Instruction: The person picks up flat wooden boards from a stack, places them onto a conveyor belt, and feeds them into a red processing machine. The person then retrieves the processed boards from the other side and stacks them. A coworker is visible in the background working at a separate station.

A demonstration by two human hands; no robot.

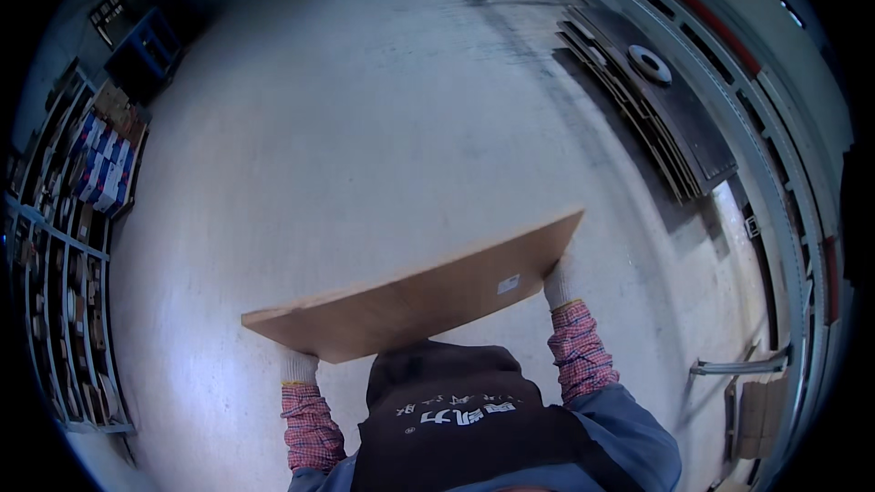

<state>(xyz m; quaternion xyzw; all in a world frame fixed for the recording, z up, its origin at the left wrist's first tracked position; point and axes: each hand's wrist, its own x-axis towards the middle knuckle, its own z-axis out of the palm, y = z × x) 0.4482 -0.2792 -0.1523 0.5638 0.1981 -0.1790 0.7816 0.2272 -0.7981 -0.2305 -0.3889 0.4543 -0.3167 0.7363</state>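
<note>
Head view: left hand (pixel 300 365) and right hand (pixel 561 283) clasp a panel (pixel 419 299).

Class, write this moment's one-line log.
brown board: held; left hand: near left end; right hand: at right end; white label: on board

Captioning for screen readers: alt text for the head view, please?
White-gloved left hand and right hand hold a wide brown panel with a white label above a pale floor. Shelving stands left; stacked sheets lie right.
</note>
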